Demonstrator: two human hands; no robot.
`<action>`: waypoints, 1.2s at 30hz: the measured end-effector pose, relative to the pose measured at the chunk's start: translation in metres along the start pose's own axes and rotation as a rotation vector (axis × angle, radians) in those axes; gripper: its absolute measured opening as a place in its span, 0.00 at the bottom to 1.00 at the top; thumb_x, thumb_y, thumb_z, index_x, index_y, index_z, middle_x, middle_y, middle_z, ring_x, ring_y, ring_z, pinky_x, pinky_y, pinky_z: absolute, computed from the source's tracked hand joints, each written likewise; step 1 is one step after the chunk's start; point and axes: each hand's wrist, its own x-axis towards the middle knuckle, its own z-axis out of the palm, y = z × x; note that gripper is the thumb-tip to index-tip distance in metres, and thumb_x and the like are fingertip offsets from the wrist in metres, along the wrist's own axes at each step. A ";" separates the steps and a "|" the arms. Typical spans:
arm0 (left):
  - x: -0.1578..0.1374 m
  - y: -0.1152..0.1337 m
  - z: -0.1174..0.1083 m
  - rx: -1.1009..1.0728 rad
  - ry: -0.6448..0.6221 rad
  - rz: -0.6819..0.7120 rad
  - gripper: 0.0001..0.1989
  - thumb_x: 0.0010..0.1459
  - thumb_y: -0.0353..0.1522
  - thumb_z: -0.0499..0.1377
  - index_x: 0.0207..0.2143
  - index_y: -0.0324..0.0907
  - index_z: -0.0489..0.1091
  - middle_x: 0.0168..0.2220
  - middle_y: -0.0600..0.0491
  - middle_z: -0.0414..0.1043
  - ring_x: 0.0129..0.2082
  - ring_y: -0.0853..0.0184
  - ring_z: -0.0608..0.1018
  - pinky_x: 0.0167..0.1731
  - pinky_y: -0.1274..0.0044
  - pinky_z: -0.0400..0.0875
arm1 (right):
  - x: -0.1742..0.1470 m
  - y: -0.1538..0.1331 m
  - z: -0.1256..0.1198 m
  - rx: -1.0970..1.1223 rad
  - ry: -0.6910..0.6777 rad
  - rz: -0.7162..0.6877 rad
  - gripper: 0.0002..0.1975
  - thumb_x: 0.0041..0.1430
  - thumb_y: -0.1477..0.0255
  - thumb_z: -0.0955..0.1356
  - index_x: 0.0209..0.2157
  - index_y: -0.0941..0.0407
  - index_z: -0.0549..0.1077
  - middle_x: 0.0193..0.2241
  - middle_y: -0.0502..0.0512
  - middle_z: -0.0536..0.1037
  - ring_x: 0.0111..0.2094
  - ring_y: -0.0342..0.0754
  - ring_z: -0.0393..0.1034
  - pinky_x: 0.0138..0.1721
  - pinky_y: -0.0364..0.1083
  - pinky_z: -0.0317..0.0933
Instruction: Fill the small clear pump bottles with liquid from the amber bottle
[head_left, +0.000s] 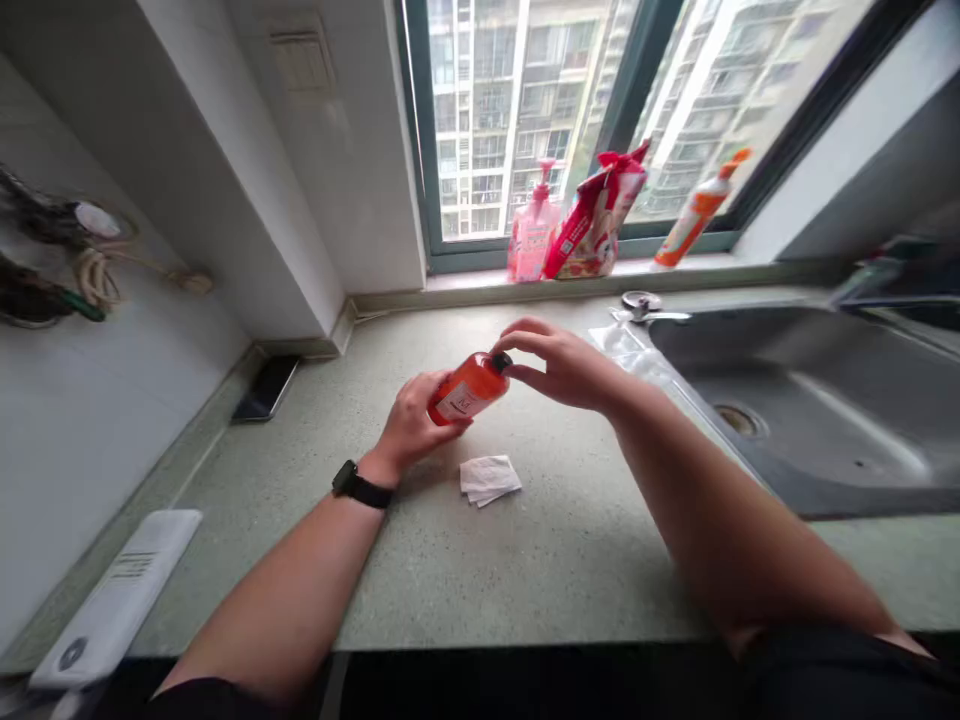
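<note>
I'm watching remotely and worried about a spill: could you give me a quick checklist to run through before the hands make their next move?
1. Left hand holding the orange-red bottle by its body: ok.
2. Black cap on the bottle: ok, it sits on the neck.
3. Cap screwed tight: cannot tell.
4. Right hand firmly gripping the cap: cannot tell; its fingertips are at it.
5. Bottle upright: not ok, it tilts with the cap toward the right hand.
6. Dark phone-like slab well clear of the bottle: ok, it lies off to the left on the counter.
</note>
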 end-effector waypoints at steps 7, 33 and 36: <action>-0.002 0.004 -0.002 -0.007 -0.016 -0.008 0.33 0.61 0.44 0.72 0.63 0.43 0.69 0.55 0.42 0.79 0.53 0.52 0.80 0.55 0.59 0.75 | -0.001 -0.001 0.012 -0.134 0.055 0.175 0.14 0.73 0.57 0.68 0.42 0.52 0.78 0.46 0.60 0.79 0.48 0.57 0.75 0.51 0.57 0.70; -0.007 0.003 -0.001 -0.122 -0.089 -0.157 0.44 0.70 0.52 0.61 0.79 0.48 0.49 0.72 0.37 0.66 0.65 0.47 0.76 0.67 0.50 0.69 | -0.001 0.008 -0.017 -0.097 0.356 0.210 0.10 0.72 0.72 0.66 0.48 0.52 0.80 0.46 0.57 0.79 0.43 0.51 0.76 0.48 0.51 0.71; -0.007 -0.002 0.002 -0.108 -0.091 -0.196 0.38 0.71 0.52 0.59 0.75 0.46 0.57 0.67 0.38 0.71 0.63 0.49 0.78 0.66 0.52 0.70 | -0.006 0.019 -0.034 -0.209 0.406 0.323 0.10 0.70 0.72 0.67 0.46 0.53 0.81 0.45 0.58 0.79 0.43 0.53 0.76 0.50 0.53 0.71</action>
